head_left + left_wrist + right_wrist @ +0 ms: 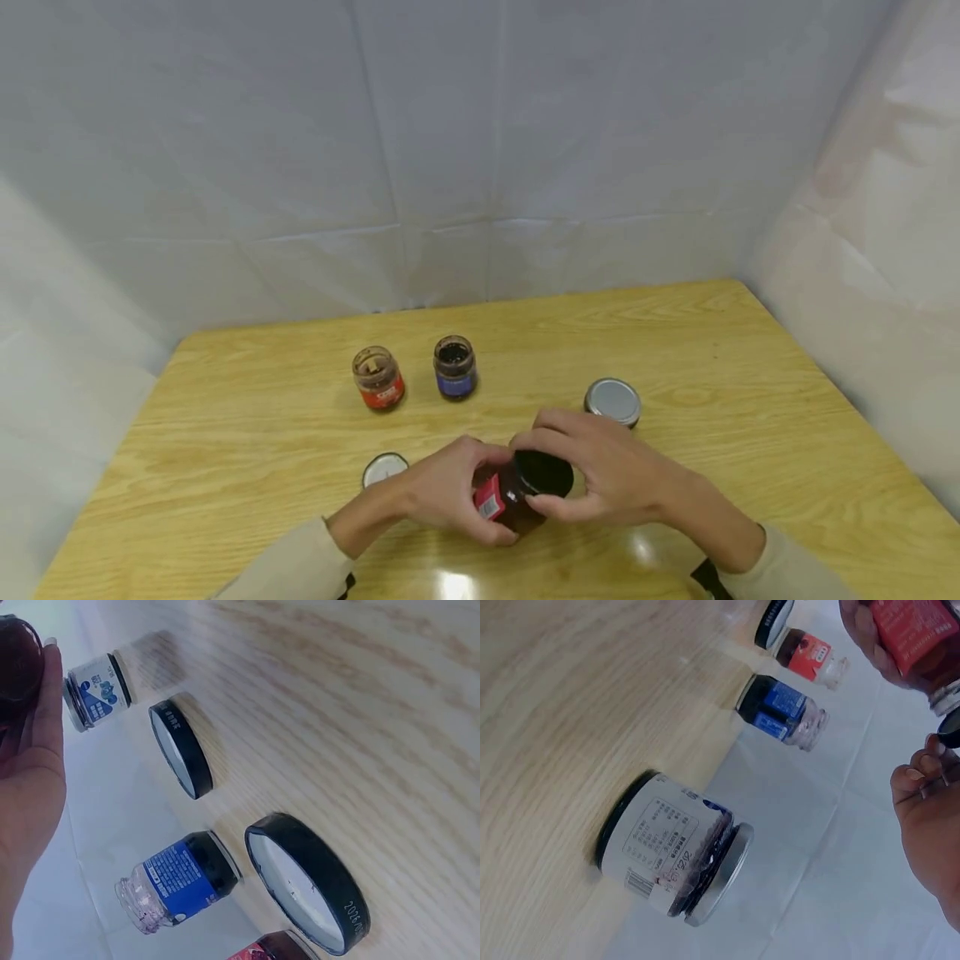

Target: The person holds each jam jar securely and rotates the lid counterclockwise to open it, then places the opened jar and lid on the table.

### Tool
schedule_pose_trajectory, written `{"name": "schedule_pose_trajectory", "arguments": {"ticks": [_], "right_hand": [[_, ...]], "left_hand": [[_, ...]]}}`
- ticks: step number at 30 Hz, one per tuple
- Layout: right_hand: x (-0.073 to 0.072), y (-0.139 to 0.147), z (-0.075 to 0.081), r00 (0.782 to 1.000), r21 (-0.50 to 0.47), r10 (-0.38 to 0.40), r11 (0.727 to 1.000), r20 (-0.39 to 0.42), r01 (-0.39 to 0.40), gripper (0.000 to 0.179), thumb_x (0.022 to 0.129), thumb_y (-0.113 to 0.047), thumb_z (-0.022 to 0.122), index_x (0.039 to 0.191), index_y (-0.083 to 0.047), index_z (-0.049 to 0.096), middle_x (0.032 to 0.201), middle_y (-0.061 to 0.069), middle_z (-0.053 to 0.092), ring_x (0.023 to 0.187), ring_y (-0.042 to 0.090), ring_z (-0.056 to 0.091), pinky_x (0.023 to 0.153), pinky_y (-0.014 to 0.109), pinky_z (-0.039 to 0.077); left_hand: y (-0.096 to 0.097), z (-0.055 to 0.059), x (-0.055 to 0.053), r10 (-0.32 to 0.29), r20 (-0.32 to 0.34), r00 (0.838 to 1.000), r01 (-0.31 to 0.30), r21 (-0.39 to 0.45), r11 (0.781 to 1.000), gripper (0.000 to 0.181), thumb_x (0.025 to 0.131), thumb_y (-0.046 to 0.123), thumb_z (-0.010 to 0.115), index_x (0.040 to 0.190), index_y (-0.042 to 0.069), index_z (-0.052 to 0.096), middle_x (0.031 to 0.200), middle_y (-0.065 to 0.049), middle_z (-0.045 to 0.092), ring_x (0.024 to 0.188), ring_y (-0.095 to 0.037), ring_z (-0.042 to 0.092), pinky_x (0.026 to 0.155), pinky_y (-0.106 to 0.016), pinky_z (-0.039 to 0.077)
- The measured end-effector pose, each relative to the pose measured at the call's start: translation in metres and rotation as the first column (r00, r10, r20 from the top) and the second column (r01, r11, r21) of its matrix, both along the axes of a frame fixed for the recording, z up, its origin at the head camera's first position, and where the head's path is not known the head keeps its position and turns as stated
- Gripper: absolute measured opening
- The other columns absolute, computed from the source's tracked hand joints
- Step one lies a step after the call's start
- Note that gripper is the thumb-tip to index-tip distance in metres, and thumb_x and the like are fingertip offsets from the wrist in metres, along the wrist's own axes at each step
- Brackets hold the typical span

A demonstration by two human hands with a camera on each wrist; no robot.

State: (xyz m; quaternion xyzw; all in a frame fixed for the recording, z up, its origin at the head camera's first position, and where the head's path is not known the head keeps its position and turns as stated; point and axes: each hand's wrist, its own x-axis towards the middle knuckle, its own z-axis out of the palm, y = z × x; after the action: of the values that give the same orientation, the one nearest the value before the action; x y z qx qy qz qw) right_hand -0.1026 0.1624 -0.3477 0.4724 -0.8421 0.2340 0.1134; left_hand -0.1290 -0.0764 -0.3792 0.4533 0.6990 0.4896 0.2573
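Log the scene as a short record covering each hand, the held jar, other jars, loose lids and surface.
Left hand: grips a red-labelled dark glass jar
Right hand: holds a round black lid by its edge
Held jar: tilted, mouth end toward the right hand
Lid fit: seated or loose, cannot tell
Open jars: small orange-red-labelled glass jar; small blue-labelled glass jar; both upright
Closed jar: white-labelled glass jar with silver lid, upright
Loose lids: black-rimmed round lid; second black-rimmed lid; white insides up
Surface: light wood-grain table
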Motion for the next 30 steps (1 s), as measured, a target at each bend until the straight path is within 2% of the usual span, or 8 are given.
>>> {"name": "schedule_pose_trajectory", "arguments": {"ticks": [4,8,14,19,24,30], "right_hand": [[-0.001,0.004,0.004,1.000,-0.025,-0.004,1.000,-0.018,0.004,0.044,0.090,-0.048,0.058,0.126,-0.023,0.056,0.105,-0.011,0.054,0.083,0.002,0.049,0.070,0.021,0.044],[-0.001,0.008,0.006,1.000,-0.037,-0.014,0.999,-0.020,0.013,0.045,0.090,-0.047,0.058,0.127,-0.021,0.055,0.108,-0.010,0.054,0.087,0.003,0.050,0.072,0.023,0.045],[-0.001,0.014,0.008,0.999,-0.025,-0.050,0.998,-0.004,0.050,0.046,0.088,-0.042,0.060,0.129,-0.020,0.054,0.110,-0.010,0.055,0.089,0.003,0.051,0.074,0.026,0.046],[0.001,0.021,0.009,0.993,-0.013,-0.113,0.993,0.031,0.113,0.047,0.088,-0.038,0.062,0.131,-0.022,0.052,0.109,-0.011,0.054,0.083,0.004,0.049,0.070,0.027,0.045],[0.003,0.028,0.007,0.984,-0.014,-0.165,0.986,0.064,0.166,0.045,0.089,-0.037,0.063,0.131,-0.026,0.050,0.103,-0.015,0.052,0.075,0.003,0.043,0.064,0.024,0.040],[0.002,0.033,0.002,0.981,-0.024,-0.175,0.984,0.079,0.177,0.044,0.090,-0.036,0.062,0.130,-0.027,0.049,0.103,-0.015,0.052,0.076,0.003,0.045,0.061,0.022,0.041]], "left_hand": [[0.000,0.000,0.000,0.011,-0.034,0.999,-0.011,0.007,1.000,0.040,0.074,0.023,0.078,0.109,0.016,0.061,0.096,0.007,0.065,0.082,-0.007,0.063,0.069,-0.028,0.055],[-0.002,0.001,-0.002,0.049,-0.045,0.998,-0.049,0.002,0.999,0.045,0.073,0.024,0.078,0.114,0.018,0.061,0.098,0.006,0.066,0.084,-0.009,0.064,0.070,-0.029,0.055],[-0.005,0.001,-0.004,0.070,-0.058,0.996,-0.070,-0.007,0.998,0.044,0.073,0.026,0.079,0.113,0.017,0.061,0.099,0.006,0.066,0.085,-0.010,0.064,0.071,-0.029,0.055],[-0.007,0.000,-0.006,0.151,-0.050,0.987,-0.153,-0.036,0.988,0.044,0.072,0.029,0.080,0.111,0.020,0.062,0.098,0.007,0.066,0.088,-0.011,0.064,0.076,-0.030,0.053],[-0.007,0.000,-0.009,0.267,-0.035,0.963,-0.268,-0.047,0.962,0.048,0.071,0.027,0.083,0.113,0.019,0.062,0.100,0.007,0.065,0.092,-0.012,0.063,0.081,-0.030,0.051],[-0.003,-0.001,-0.015,0.410,-0.080,0.909,-0.415,-0.076,0.907,0.049,0.070,0.032,0.084,0.111,0.017,0.061,0.097,0.008,0.065,0.086,-0.009,0.062,0.076,-0.029,0.052]]}}
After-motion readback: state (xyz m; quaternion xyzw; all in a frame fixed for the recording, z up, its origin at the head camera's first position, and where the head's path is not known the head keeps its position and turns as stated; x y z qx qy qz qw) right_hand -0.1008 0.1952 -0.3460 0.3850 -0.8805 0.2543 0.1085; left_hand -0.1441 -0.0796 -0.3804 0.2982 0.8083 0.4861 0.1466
